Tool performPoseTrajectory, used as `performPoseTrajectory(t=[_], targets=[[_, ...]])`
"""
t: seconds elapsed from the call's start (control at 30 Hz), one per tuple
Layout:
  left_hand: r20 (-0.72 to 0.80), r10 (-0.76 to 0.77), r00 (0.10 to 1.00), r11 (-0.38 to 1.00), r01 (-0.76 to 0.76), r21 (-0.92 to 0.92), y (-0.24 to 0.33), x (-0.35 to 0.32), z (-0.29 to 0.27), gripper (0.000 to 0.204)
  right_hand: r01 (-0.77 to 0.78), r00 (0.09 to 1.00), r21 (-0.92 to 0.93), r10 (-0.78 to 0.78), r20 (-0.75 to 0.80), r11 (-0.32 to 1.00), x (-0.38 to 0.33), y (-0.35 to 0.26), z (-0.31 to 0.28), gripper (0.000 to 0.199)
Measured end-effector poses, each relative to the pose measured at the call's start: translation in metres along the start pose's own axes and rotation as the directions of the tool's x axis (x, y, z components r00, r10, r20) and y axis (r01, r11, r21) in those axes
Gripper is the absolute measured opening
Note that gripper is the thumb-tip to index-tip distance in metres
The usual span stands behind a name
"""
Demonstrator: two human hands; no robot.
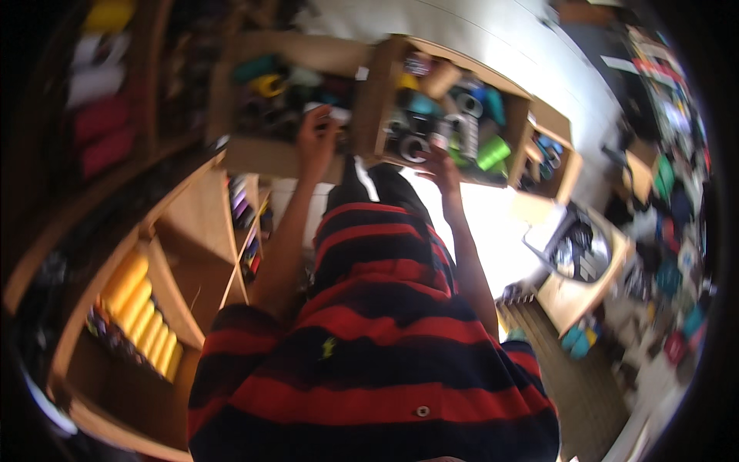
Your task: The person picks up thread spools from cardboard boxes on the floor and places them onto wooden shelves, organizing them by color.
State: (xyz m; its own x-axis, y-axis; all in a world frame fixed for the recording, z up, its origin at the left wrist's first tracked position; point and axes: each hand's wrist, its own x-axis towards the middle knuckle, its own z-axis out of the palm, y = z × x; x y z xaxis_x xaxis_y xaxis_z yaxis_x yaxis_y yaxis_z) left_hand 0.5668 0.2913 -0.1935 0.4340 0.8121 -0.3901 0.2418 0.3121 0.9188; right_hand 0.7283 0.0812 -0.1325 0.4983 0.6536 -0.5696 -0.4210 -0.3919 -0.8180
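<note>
My left hand [315,146] is over a cardboard box [269,154] of thread spools, its fingers bent round a small white object [336,114] that looks like a spool. Blur hides its exact shape. My right hand [440,168] reaches to the near edge of a second cardboard box [385,92], fingers apart. Just beyond its fingertips is a small pale spool [442,132]; whether they touch it is unclear. In this box lie a bright green spool [493,152], a grey spool [468,138] and several empty-looking tubes.
A smaller box [566,165] of spools stands further right. To my left, a wooden shelf unit [196,204] holds a row of yellow thread cones [138,304]. More cones [100,123] sit on shelves at the far left. A black fan-like object [577,250] is at right, beside cluttered coloured items.
</note>
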Motion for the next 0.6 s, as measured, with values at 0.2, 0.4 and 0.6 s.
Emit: performPoseTrajectory(t=[0.2,0.4,0.6], targets=[[0.224,0.053,0.973,0.998,-0.061,0.029,-0.012,0.009,0.039,0.017,0.067,0.995,0.036,-0.064,-0.074,0.997,-0.013,-0.001,-0.023,0.065],[0.42,0.079,0.904,0.929,-0.219,0.298,0.003,-0.015,0.093,0.021,-0.022,0.961,-0.004,0.02,-0.274,1.0,-0.045,0.04,-0.066,0.049],[0.607,0.242,0.757,0.457,-0.641,0.617,-0.018,-0.036,0.137,0.034,0.056,0.94,-0.055,-0.071,-0.335,0.997,-0.079,0.09,-0.127,0.044]])
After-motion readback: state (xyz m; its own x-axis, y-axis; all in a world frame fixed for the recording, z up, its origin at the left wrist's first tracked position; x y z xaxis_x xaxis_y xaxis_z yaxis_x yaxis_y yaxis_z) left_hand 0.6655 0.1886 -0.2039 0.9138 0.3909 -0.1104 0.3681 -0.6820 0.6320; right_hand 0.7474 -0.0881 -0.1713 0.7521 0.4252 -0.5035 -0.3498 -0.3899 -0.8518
